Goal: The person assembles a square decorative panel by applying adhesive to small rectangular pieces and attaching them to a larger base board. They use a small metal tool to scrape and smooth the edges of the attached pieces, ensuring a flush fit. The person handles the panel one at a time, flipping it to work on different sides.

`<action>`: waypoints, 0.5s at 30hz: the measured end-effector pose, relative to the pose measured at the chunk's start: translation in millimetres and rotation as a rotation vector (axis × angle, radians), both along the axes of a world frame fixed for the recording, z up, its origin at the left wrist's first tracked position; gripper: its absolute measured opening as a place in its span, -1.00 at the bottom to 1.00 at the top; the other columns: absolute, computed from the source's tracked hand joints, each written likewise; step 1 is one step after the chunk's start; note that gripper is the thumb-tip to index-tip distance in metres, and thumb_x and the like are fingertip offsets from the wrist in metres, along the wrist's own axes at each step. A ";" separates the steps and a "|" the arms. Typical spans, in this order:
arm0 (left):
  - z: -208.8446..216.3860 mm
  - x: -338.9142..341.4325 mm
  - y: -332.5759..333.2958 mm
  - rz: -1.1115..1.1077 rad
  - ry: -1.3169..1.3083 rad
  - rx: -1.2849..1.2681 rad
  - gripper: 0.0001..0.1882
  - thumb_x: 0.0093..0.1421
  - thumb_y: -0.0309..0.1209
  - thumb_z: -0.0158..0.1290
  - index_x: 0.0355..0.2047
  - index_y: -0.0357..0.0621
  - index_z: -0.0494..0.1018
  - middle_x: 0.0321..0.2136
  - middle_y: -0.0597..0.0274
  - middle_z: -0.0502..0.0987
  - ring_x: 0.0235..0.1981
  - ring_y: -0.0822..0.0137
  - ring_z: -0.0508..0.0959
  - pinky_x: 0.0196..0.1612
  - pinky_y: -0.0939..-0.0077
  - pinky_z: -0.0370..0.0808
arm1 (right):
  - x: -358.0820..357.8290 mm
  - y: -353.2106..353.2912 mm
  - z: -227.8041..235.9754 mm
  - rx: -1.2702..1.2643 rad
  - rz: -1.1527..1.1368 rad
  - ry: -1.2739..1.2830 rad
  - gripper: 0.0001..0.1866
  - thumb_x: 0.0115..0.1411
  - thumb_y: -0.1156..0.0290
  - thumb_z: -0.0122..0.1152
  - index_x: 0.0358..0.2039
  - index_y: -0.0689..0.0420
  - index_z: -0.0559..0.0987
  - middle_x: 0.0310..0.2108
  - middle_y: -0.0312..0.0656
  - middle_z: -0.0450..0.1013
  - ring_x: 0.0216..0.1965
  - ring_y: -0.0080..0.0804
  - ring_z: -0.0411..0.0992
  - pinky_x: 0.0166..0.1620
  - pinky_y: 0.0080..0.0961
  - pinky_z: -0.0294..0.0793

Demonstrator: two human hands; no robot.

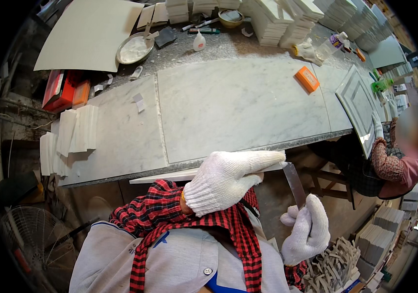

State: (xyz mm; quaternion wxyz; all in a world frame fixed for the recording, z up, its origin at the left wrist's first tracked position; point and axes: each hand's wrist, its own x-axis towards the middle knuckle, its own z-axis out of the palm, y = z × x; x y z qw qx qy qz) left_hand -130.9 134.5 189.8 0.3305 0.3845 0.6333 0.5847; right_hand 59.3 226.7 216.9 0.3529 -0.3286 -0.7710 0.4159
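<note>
My left hand (pixel 226 180), in a white knitted glove, is closed over a long, thin white strip (pixel 162 177) along the near edge of the marble-topped table. Its forefinger points right along the strip's end. Lower right, my right hand (pixel 307 229), gloved the same way, grips the bottom of a flat, thin metal blade (pixel 294 183). The blade stands steeply, its upper tip touching or very near the strip's right end by my left fingertips. Whether it has a handle is hidden in my right hand.
White tile stacks (pixel 77 132) stand at the table's left. An orange box (pixel 307 79), a bowl of white powder (pixel 135 50) and a small white bottle (pixel 199 42) lie beyond. A co-worker (pixel 389 158) at right handles a framed panel (pixel 360 110). Cut strips (pixel 333 266) pile up lower right.
</note>
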 end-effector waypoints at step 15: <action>0.0 0.4 0.1 -0.007 -0.011 -0.009 -0.50 0.12 -0.75 0.09 0.10 -0.22 0.49 -0.02 0.06 0.62 -0.04 0.41 0.62 0.06 0.55 0.54 | 3.1 1.3 -0.2 -0.052 -0.070 0.017 -0.69 0.19 0.73 0.01 -0.06 0.37 0.57 -0.43 0.01 0.56 -0.60 -0.45 0.51 -0.51 -0.58 0.56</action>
